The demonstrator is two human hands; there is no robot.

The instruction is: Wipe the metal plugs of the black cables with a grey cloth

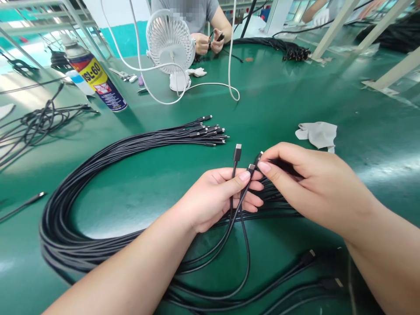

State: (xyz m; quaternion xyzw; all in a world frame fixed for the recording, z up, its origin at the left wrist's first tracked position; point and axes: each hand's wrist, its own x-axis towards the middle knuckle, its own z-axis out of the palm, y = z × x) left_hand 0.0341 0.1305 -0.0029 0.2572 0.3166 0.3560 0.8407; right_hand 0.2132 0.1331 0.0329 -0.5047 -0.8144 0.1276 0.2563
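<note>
My left hand (215,194) is closed on black USB-C cables, its thumb pressed on the plug of one cable (251,169). Another cable's plug (237,154) sticks up above the fingers. Thumb and forefinger of my right hand (318,183) pinch a third USB-C plug (259,158) beside them. The cords hang below my left hand and curve to the lower left. Behind my hands a large looped bundle of black cables (54,218) lies on the green table (278,105), several plug ends pointing right. My right palm is partly hidden from me.
A spray can (98,81) and a white fan (170,41) stand at the back, with a white cord (203,84). Tangled cables (42,118) lie left, loose plugs (308,257) front right, a crumpled white scrap (320,134) right. Across the table sits a co-worker (210,13).
</note>
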